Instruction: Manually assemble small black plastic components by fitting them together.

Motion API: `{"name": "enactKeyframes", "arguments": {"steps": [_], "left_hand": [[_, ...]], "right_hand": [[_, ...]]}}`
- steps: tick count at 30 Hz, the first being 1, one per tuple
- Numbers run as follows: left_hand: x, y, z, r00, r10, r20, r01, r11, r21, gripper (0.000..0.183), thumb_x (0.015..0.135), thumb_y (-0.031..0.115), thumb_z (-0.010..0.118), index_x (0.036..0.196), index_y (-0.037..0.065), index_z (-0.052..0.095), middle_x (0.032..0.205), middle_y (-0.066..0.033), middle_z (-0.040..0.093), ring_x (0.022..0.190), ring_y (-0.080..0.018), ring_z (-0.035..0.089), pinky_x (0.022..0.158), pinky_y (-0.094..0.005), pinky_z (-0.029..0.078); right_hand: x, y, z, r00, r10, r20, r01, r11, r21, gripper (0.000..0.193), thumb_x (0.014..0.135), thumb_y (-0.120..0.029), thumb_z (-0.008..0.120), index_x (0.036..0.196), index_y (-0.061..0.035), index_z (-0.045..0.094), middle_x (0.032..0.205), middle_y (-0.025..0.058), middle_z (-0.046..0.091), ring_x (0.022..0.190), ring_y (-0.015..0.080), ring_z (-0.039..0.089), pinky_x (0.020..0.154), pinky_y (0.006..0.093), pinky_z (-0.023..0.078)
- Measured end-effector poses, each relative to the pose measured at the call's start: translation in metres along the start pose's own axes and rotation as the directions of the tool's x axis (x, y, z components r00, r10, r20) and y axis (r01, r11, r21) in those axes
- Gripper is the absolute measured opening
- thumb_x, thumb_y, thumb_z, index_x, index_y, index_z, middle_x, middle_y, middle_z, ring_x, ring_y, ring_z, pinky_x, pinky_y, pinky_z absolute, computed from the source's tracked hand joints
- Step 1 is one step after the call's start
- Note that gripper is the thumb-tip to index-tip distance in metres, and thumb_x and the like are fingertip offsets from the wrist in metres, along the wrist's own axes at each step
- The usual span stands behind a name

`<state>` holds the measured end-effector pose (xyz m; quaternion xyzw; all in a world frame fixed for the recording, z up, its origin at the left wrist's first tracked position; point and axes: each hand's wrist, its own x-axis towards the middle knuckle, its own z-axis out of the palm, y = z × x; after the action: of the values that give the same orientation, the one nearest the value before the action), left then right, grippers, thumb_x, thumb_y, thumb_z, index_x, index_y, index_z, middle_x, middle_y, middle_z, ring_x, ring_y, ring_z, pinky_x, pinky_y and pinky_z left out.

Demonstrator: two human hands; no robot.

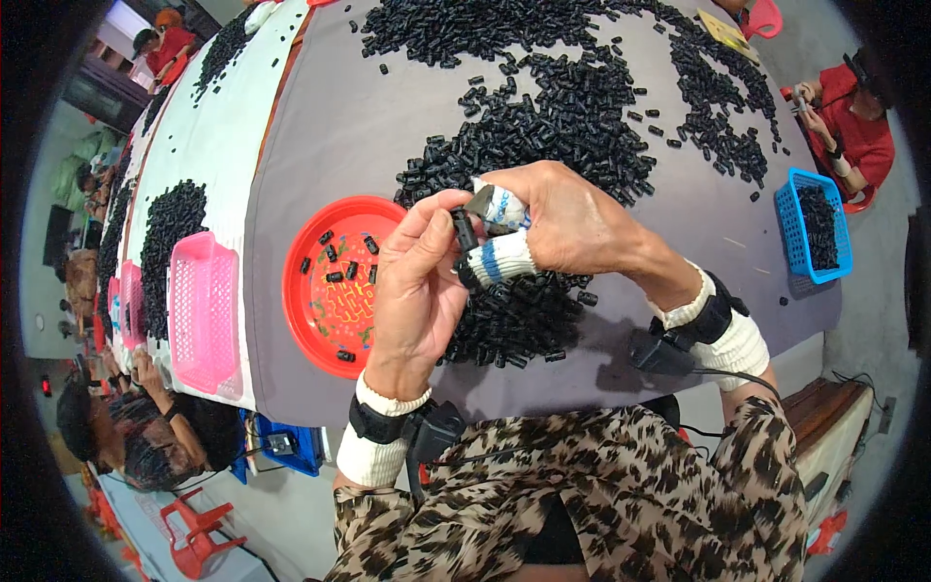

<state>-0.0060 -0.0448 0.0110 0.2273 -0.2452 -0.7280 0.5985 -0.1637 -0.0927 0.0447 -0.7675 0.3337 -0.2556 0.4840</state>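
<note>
My left hand (419,291) pinches a small black cylindrical part (465,230) between thumb and fingers. Closed around a small blade with a white-and-blue wrapped handle (506,210), my right hand (582,218) brings its dark metal tip (479,201) against or very close to the part's upper end. A white knitted sleeve (501,257) with a blue stripe and a dark tip covers one right digit. Beneath and beyond both hands spreads a large heap of similar black parts (553,126). The red round tray (303,301) beside my left hand holds several of them.
At the right stands a blue basket (840,262) of black parts, with a person in red (863,136) behind it. Left are a pink basket (204,320), another heap (173,228) and a second person's hands (145,373). Cables hang from the bands on my wrists.
</note>
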Motion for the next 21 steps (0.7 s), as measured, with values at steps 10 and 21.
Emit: {"name": "enactKeyframes", "arguments": {"steps": [10,21], "left_hand": [[0.0004,0.0015,0.0035,1.000,-0.005,-0.010,0.006,0.996,0.088,0.023,0.081,0.006,0.058,0.103,0.000,0.054,0.090,-0.0082,0.060,0.081,-0.0144,0.058,0.075,-0.0271,0.048],[0.0004,-0.0035,-0.0011,1.000,-0.004,-0.023,0.004,1.000,0.017,0.025,0.088,0.012,0.053,0.108,-0.003,0.054,0.096,-0.0092,0.061,0.088,-0.0150,0.059,0.080,-0.0291,0.048]], "right_hand": [[-0.0023,0.0026,0.0005,0.996,-0.061,-0.059,0.062,0.998,0.002,0.021,0.067,-0.013,0.069,0.076,-0.0015,0.054,0.063,0.0046,0.053,0.057,0.0100,0.047,0.052,0.0272,0.039],[-0.0036,0.0049,-0.0033,0.999,-0.049,-0.021,0.049,0.999,-0.022,0.025,0.067,-0.017,0.072,0.077,-0.0016,0.055,0.064,0.0043,0.055,0.059,0.0100,0.049,0.053,0.0271,0.040]]}}
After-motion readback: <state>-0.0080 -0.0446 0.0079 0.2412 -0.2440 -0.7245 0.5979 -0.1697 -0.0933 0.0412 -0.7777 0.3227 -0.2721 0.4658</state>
